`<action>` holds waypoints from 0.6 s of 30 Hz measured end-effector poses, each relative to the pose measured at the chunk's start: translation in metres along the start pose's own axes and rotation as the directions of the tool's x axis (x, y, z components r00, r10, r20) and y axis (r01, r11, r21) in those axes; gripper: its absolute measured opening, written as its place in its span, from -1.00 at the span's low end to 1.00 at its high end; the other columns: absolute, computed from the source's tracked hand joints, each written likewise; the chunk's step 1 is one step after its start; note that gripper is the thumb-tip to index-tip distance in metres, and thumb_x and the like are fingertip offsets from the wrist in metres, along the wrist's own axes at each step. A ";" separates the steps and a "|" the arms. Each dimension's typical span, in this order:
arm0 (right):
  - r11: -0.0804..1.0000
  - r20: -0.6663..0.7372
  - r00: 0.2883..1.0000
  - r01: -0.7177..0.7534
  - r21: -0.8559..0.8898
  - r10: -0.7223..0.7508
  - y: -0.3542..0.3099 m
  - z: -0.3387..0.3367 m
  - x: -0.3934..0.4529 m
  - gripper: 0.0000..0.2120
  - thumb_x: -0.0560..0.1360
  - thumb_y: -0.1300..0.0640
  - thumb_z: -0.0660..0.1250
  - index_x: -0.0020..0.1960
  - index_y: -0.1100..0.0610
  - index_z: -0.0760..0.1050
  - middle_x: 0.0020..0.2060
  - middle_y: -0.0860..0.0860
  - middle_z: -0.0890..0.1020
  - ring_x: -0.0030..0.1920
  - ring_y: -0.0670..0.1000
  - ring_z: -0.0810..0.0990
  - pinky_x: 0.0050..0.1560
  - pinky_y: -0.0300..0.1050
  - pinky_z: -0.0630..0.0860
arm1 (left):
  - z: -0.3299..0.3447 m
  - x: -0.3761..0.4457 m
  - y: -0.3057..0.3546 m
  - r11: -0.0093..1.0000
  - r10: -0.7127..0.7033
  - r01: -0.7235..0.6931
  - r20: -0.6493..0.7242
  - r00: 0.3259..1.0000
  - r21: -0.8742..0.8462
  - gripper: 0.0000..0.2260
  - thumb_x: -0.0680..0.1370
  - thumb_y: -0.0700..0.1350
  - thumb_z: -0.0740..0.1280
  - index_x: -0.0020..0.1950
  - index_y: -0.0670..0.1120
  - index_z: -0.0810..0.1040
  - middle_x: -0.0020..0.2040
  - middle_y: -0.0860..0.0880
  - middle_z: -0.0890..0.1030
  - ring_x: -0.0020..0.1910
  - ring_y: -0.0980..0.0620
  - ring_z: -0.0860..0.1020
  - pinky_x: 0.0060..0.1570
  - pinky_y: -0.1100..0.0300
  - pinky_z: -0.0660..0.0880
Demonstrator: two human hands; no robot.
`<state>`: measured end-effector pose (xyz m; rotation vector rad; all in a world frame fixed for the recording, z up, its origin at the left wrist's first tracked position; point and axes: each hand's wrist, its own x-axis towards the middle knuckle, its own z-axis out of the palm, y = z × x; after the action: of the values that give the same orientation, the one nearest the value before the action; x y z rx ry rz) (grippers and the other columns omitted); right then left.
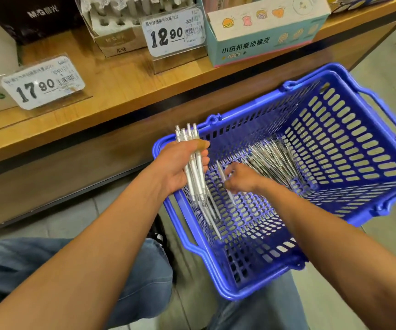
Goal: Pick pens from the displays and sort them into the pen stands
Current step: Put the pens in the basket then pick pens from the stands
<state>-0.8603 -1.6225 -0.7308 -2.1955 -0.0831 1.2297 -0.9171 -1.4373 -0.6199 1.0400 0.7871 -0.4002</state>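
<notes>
Midway, pens are being gathered out of a blue basket [316, 265], none yet in a stand.

Clearly the left hand [180, 170] grips a bundle of white pens [195, 167] over the basket's near-left rim, fingers curled tight round them, while the right hand [242, 178] reaches down inside and pinches a single white pen [224, 179] between its fingertips. A loose heap of pens [275, 160] lies against the basket's far wall, apparently waiting to be collected. No pen stand is plainly visible; on the wooden shelf [125, 82] stand price tags and display boxes. By my judgement, sorting has not begun.
</notes>
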 end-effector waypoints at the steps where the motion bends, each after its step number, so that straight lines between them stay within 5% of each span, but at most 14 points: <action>1: 0.994 -0.023 0.999 0.038 0.102 -0.036 -0.006 -0.007 -0.012 -0.67 0.45 0.29 0.40 0.16 0.21 0.39 -0.24 0.12 0.62 -0.31 0.03 0.59 -0.24 -0.07 0.58 | 0.001 0.000 0.000 1.000 -0.004 0.004 -0.017 1.000 0.009 -0.92 0.55 -0.24 0.38 -0.15 -0.15 0.58 -0.47 -0.01 0.56 -0.52 0.09 0.54 -0.46 0.25 0.50; 3: 0.945 -0.097 0.986 0.156 0.287 -0.133 -0.020 -0.017 -0.038 -0.67 0.43 0.34 0.42 0.15 0.22 0.42 -0.23 0.14 0.63 -0.29 0.06 0.60 -0.12 0.06 0.59 | 0.003 -0.002 0.000 1.000 -0.011 0.012 -0.045 0.999 0.025 -0.91 0.53 -0.22 0.42 -0.18 -0.15 0.60 -0.44 -0.02 0.57 -0.51 0.09 0.54 -0.45 0.24 0.51; 6: 0.804 -0.182 0.937 0.349 0.482 -0.297 -0.049 -0.014 -0.073 -0.72 0.41 0.39 0.44 0.08 0.27 0.47 -0.30 0.10 0.64 -0.34 0.05 0.58 -0.27 -0.08 0.57 | 0.007 -0.004 0.000 1.000 -0.009 0.010 -0.035 0.999 0.028 -0.86 0.48 -0.16 0.49 -0.24 -0.13 0.60 -0.40 -0.05 0.57 -0.49 0.07 0.53 -0.43 0.21 0.52; 9: 0.703 -0.260 0.899 0.437 0.561 -0.352 -0.072 0.000 -0.091 -0.74 0.40 0.34 0.49 0.03 0.29 0.51 -0.29 0.11 0.68 -0.33 0.03 0.60 -0.35 -0.19 0.53 | 0.009 -0.012 0.002 0.998 -0.015 0.020 0.072 0.997 -0.059 -0.76 0.37 -0.12 0.54 -0.07 -0.19 0.58 -0.14 -0.23 0.62 -0.22 -0.14 0.64 -0.14 -0.07 0.64; 11: 0.660 -0.310 0.886 0.464 0.591 -0.345 -0.080 0.006 -0.095 -0.75 0.39 0.31 0.50 0.02 0.27 0.53 -0.23 0.20 0.69 -0.29 0.11 0.59 -0.36 -0.18 0.50 | 0.008 -0.016 0.004 0.994 -0.024 0.036 0.114 0.993 -0.100 -0.68 0.35 -0.15 0.53 0.02 -0.21 0.56 0.02 -0.32 0.60 -0.11 -0.24 0.66 -0.14 -0.20 0.62; 16: 0.563 -0.329 0.840 0.536 0.629 -0.432 -0.080 0.009 -0.088 -0.83 0.44 0.32 0.44 0.03 0.23 0.59 -0.24 0.20 0.67 -0.21 0.17 0.59 -0.32 -0.18 0.50 | 0.003 -0.014 0.002 0.995 -0.022 0.031 0.098 0.995 -0.095 -0.69 0.53 -0.27 0.36 0.24 -0.37 0.52 0.17 -0.39 0.59 0.14 -0.30 0.61 -0.14 -0.06 0.62; 18: 0.555 -0.305 0.841 0.527 0.644 -0.446 -0.075 0.005 -0.078 -0.90 0.46 0.28 0.43 -0.02 0.21 0.62 -0.26 0.17 0.66 -0.28 0.08 0.60 -0.30 -0.17 0.53 | 0.001 -0.013 0.003 0.997 0.002 0.002 0.063 0.998 -0.072 -0.78 0.50 -0.28 0.37 0.11 -0.35 0.56 -0.03 -0.33 0.64 -0.12 -0.20 0.64 -0.19 0.03 0.60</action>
<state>-0.8909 -1.5859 -0.6333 -1.3920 -0.1394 0.6460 -0.9232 -1.4381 -0.6086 0.9557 0.7399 -0.4000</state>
